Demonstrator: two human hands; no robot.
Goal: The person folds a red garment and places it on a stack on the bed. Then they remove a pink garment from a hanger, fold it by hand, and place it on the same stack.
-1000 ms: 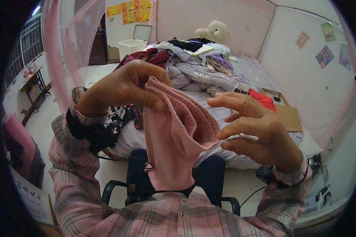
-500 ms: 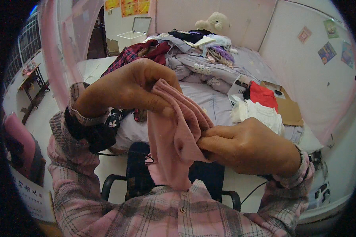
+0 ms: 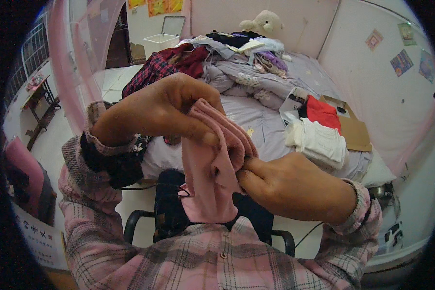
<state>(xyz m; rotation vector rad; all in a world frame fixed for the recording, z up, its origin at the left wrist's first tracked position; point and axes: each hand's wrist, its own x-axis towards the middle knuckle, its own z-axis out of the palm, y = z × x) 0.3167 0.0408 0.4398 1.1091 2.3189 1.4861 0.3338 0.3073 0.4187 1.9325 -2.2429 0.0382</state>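
Note:
A soft pink piece of clothing [image 3: 205,169] hangs in front of my chest, bunched into several folds along its upper edge. Whether it is a sock, a sleeve or some other garment I cannot tell. My left hand [image 3: 174,106] pinches the top folds, thumb on the near side and the other fingers behind the cloth. From the right, my right hand [image 3: 287,186] grips the side of the folds, its fingertips partly tucked into the fabric. The lower end drapes down to my plaid shirt [image 3: 217,256], and a thin dark loop shows at its left edge.
Beyond my hands stands a bed [image 3: 256,121] with a heap of clothes [image 3: 237,46] and a white teddy bear [image 3: 267,24]. Folded white clothes [image 3: 319,142], a red garment [image 3: 323,115] and a cardboard box [image 3: 355,133] lie at its right. A chair armrest [image 3: 282,241] is beside me.
My right hand has shifted slightly left and down along the pink cloth, and the folds there are more tightly gathered. My left hand keeps its pinch, nearly unmoved.

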